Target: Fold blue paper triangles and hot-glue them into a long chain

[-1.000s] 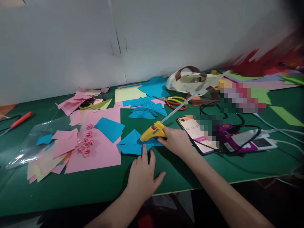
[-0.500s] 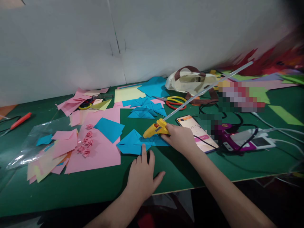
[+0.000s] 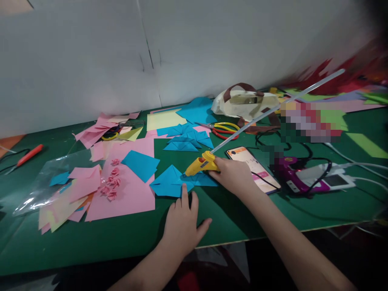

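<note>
My right hand [image 3: 232, 173] is wrapped round a yellow hot glue gun [image 3: 200, 163]. A long clear glue stick [image 3: 274, 111] juts from its back end, up and to the right. The gun's nozzle points down-left at a folded blue paper piece [image 3: 169, 182] lying on the table. With its index fingertip, my left hand [image 3: 182, 222] presses the lower edge of that blue paper; its fingers are spread and the thumb sticks out to the right. Part of the blue paper is hidden under the gun and my right hand.
Left of the hands, small pink paper roses [image 3: 112, 182] rest on a pink sheet [image 3: 133, 202]. Pliers [image 3: 226, 130] and more blue folds [image 3: 184, 139] lie behind. On the right are a phone [image 3: 253, 169], a purple power strip [image 3: 298, 182] and cables. A cloth bag [image 3: 242, 105] sits by the wall.
The glue gun's rear has swung slightly, so the glue stick leans lower and further right. My left fingertip stays on the blue paper. The whole view has shifted a little.
</note>
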Demonstrator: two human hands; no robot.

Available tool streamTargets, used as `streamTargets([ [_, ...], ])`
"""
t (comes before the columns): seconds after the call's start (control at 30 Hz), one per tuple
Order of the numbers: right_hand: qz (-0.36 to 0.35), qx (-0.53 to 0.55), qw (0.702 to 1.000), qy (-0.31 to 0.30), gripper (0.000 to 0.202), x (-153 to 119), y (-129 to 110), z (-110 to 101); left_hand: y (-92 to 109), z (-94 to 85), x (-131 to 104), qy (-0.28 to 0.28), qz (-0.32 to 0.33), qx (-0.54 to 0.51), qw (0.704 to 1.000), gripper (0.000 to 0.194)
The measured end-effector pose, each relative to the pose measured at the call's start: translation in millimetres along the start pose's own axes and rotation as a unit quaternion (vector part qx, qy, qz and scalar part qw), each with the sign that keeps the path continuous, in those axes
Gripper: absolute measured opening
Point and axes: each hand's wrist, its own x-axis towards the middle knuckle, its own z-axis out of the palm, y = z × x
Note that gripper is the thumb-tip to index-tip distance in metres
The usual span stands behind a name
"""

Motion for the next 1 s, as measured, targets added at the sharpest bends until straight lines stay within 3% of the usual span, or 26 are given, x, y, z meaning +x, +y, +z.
streamTargets([
  [0.17,-0.002,-0.019,0.999,-0.029,0.024,-4.2,3.9,-9.5,0.3,2.0,-0.6,0.024,0.001,0.001,1.000,0.057],
  [0.43,-0.028,-0.018,0.999,-0.011,0.030,-9.0,9.1,-11.9,-0.1,3.5,-1.7,0.057,0.005,0.001,0.998,0.056],
  [1.0,-0.050,0.015,0.998,0.042,0.030,-8.6,-6.4,-1.3,-0.4,3.8,-2.2,0.041,-0.007,-0.002,0.999,0.053],
])
